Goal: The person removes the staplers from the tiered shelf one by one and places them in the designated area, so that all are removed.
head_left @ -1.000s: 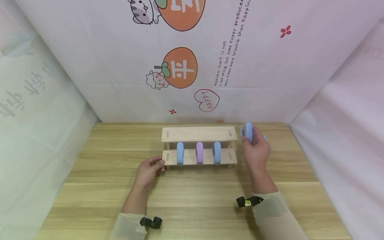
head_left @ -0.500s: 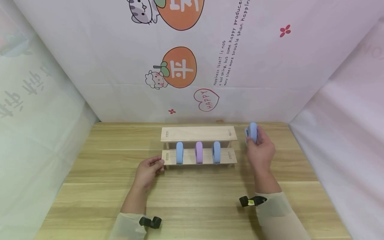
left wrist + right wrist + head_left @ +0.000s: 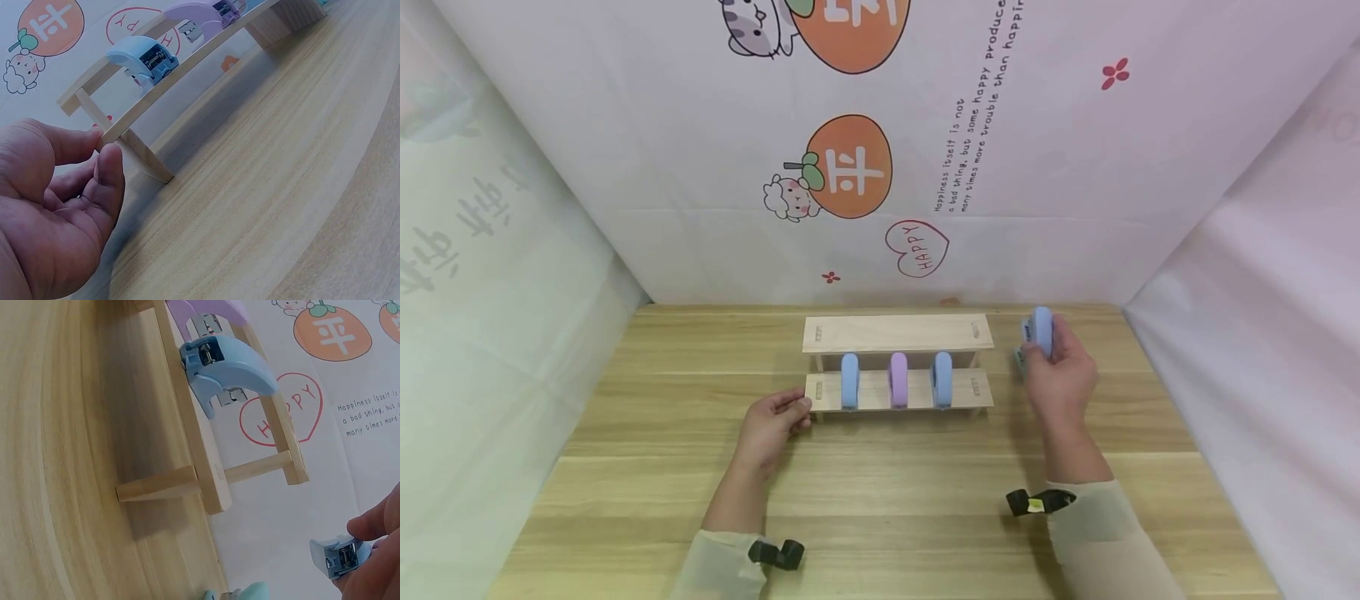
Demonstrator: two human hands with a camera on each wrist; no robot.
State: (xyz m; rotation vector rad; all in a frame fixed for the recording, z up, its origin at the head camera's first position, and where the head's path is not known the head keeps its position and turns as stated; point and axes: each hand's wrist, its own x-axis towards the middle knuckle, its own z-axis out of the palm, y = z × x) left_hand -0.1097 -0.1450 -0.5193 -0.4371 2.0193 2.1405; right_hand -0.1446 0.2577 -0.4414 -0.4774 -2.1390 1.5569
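Observation:
A two-step wooden rack (image 3: 917,392) stands on the table, its lower shelf bearing a blue stapler (image 3: 850,382), a purple stapler (image 3: 898,380) and another blue stapler (image 3: 942,380). At the rack's left end my left hand (image 3: 770,432) pinches the lower shelf's edge between thumb and fingers, as the left wrist view confirms. Right of the rack, my right hand (image 3: 1060,379) grips a light blue stapler (image 3: 1041,328) with its thumb on the near side. Below that, a pale green stapler-like piece (image 3: 253,591) shows only in part.
The upper shelf (image 3: 898,333) of the rack lies behind the row of staplers. A white printed cloth (image 3: 1037,250) hangs behind the wooden table (image 3: 880,517), and plain cloth walls stand at both sides.
My right hand has moved rightward, away from the rack, with the blue stapler in its grip. A greenish piece now shows below it. My left hand has kept its place on the shelf.

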